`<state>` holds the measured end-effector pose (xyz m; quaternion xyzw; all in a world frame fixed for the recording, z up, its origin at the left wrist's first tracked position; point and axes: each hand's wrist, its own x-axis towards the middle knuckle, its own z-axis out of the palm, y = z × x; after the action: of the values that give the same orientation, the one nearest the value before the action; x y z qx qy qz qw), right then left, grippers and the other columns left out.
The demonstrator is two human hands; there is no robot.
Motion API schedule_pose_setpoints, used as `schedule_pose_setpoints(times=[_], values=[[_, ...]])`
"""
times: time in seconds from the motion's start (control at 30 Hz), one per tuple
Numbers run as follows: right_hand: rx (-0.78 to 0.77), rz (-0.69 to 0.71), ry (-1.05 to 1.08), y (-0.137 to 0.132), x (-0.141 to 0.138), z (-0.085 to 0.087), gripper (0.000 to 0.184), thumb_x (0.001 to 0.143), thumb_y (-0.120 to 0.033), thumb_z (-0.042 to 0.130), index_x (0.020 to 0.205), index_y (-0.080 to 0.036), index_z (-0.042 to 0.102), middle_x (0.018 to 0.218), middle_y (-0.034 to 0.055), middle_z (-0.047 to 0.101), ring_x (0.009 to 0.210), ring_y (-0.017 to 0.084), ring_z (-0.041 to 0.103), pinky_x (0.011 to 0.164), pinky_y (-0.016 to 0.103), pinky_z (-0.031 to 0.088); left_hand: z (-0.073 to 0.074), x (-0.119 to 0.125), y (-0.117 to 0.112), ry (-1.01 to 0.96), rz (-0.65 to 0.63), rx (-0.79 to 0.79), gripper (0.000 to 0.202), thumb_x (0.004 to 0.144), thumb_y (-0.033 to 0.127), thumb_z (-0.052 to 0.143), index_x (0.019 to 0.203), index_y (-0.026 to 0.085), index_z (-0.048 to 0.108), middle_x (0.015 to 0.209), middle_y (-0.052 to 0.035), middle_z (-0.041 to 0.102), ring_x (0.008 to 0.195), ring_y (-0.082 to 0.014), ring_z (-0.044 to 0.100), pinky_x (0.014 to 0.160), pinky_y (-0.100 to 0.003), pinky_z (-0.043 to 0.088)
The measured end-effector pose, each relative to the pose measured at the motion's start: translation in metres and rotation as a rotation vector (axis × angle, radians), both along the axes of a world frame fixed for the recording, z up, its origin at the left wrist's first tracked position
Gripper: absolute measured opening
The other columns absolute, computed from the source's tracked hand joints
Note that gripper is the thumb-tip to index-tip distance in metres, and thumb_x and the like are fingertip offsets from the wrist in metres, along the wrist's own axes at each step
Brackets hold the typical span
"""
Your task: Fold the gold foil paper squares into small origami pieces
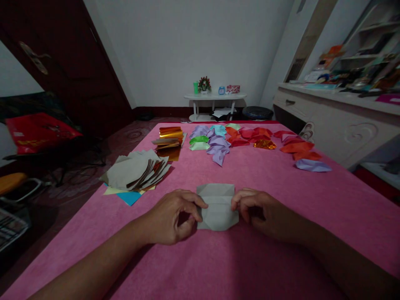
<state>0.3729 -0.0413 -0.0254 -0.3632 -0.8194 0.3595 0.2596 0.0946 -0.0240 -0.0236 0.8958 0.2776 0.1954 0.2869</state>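
A greyish-white sheet of folding paper (218,210) lies near the front middle of the pink-covered table, with creases across it and its corners folded. My left hand (178,214) pinches its left edge between thumb and fingers. At the opposite edge, my right hand (261,212) has its fingers curled closed on the paper, and the thumb is partly hidden. Beyond my left hand sits a loose stack of grey-white paper sheets (134,168), with blue and yellow sheets showing underneath.
Gold foil sheets (170,137) are piled at the table's back left. Several folded paper pieces in purple (218,143), green, red and orange (296,148) spread along the back. A pink cloth (175,262) covers the table. A white cabinet (331,129) stands at the right.
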Motion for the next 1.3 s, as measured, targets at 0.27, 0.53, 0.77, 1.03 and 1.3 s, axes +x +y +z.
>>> schedule_pose_setpoints(times=[0.27,0.53,0.77,1.03,1.3], values=[[0.066,-0.072,-0.139,-0.003,0.001,-0.001,0.058,0.056,0.001,0.047,0.107,-0.024,0.06,0.101,0.0036,0.065,0.1,0.021,0.059,0.093,0.036,0.045,-0.004,0.009,0.003,-0.051,0.086,-0.096,0.029,0.093,0.026,0.04,0.096,0.019,0.068,0.093,-0.0045,0.068,0.085,-0.015,0.062,0.081,-0.026,0.045],[0.161,-0.11,-0.228,-0.003,-0.003,-0.009,0.08,0.057,-0.005,0.052,0.135,-0.023,0.047,0.132,0.0091,0.051,0.122,0.028,0.047,0.104,0.045,0.038,-0.024,0.018,0.011,0.045,0.208,0.079,0.046,0.083,0.039,0.061,0.126,0.024,0.056,0.122,-0.0083,0.058,0.104,-0.0219,0.056,0.089,-0.034,0.044],[0.166,-0.087,-0.253,-0.003,-0.002,-0.009,0.078,0.058,-0.004,0.053,0.133,-0.027,0.05,0.144,0.0067,0.042,0.13,0.028,0.041,0.106,0.047,0.035,-0.02,0.006,0.019,0.155,0.119,0.132,0.073,0.076,0.055,0.063,0.138,0.024,0.043,0.142,-0.0097,0.046,0.115,-0.027,0.045,0.099,-0.045,0.036],[0.204,-0.141,-0.221,-0.003,-0.003,-0.013,0.067,0.065,-0.01,0.06,0.129,-0.028,0.055,0.141,0.0072,0.047,0.128,0.028,0.045,0.105,0.048,0.038,-0.022,0.005,0.02,0.101,0.12,0.139,0.069,0.074,0.054,0.065,0.134,0.026,0.048,0.139,-0.0089,0.049,0.112,-0.0263,0.048,0.097,-0.044,0.037],[0.305,-0.195,-0.161,-0.002,-0.005,-0.021,0.056,0.071,-0.018,0.065,0.125,-0.021,0.056,0.129,0.0106,0.058,0.118,0.025,0.055,0.1,0.043,0.044,-0.024,0.008,0.018,0.031,0.196,0.171,0.036,0.083,0.033,0.062,0.119,0.028,0.063,0.129,-0.0046,0.059,0.108,-0.0218,0.054,0.095,-0.039,0.04]])
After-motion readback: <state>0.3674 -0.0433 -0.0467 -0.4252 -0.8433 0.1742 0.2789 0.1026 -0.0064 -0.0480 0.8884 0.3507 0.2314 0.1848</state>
